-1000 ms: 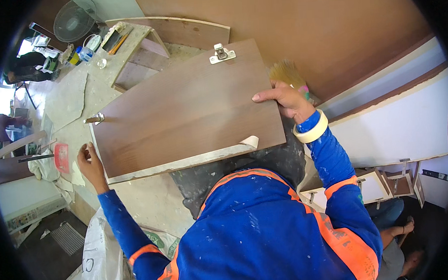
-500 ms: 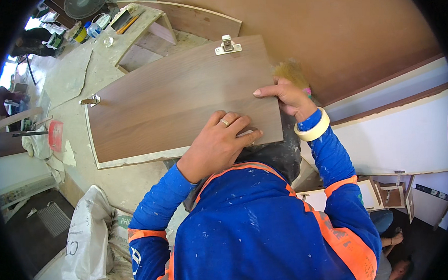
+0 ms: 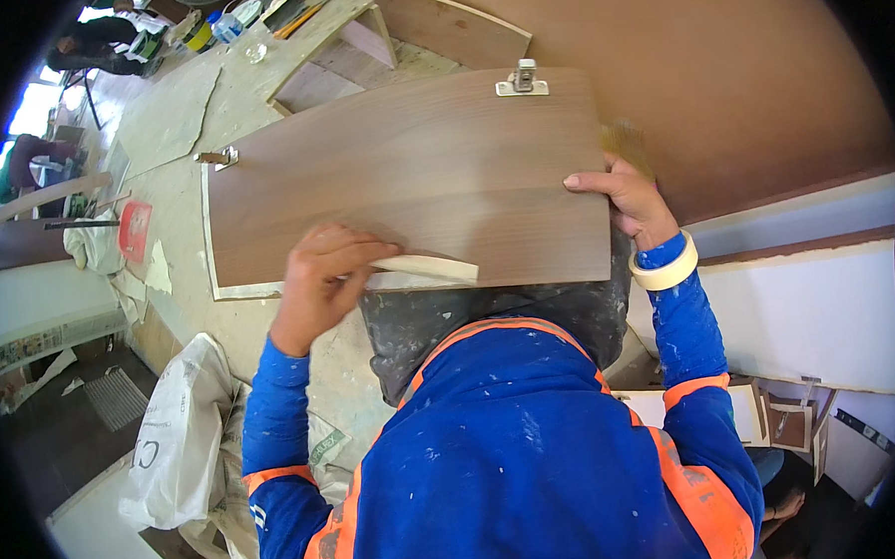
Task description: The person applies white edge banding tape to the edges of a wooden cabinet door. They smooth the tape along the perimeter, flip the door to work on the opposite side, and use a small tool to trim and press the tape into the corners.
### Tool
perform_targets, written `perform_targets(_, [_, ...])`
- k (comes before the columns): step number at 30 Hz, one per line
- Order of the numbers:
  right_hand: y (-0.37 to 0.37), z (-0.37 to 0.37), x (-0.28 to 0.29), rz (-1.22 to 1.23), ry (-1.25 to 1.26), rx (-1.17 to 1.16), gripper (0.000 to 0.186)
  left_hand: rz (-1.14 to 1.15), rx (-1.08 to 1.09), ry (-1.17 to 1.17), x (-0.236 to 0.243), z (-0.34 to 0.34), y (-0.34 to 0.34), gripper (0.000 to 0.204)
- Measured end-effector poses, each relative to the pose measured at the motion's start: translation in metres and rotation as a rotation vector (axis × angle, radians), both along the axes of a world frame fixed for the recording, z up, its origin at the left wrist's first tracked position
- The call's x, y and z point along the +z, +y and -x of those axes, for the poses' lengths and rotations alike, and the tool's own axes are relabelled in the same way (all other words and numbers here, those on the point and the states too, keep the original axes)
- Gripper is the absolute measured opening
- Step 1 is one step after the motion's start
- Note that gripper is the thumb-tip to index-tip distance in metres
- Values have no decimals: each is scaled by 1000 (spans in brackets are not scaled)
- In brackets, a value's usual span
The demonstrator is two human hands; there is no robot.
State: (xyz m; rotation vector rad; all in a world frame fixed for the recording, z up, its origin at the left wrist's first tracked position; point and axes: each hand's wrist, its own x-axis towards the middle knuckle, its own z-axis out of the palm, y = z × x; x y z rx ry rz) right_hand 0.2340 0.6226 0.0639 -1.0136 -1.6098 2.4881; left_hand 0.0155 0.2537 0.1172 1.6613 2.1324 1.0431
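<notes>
Walnut-laminate cabinet door (image 3: pixel 413 171) lies across the person's lap, hinges (image 3: pixel 522 79) on its far and left edges. Left hand (image 3: pixel 320 290) pinches pale edge-banding strip (image 3: pixel 429 268) at the near edge. Right hand (image 3: pixel 632 199) grips the door's right edge.

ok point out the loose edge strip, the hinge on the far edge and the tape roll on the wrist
edge strip (image 3: pixel 437 269), head view, its pale curled end
hinge (image 3: pixel 522 80), head view, metal body
tape roll (image 3: pixel 667 268), head view, outer band
</notes>
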Motion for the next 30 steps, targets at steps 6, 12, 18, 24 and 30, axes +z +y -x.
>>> perform_targets(6, [1, -4, -9, -31, -24, -10, 64, -16, 437, -3, 20, 49, -109, 23])
perform_targets(12, [7, -10, -24, -58, 3, -10, 67, -126, 880, -18, 37, 97, -218, 20])
perform_targets(18, [11, -12, -28, -45, 5, 25, 67, -75, 977, 5, 72, 133, -277, 25])
perform_targets(24, [8, -9, -26, -80, 30, 12, 66, -342, 1172, -93, 97, 177, -330, 28])
perform_targets(30, [22, -17, -42, -14, 43, 23, 68, -306, 1325, -70, 123, 212, -366, 29])
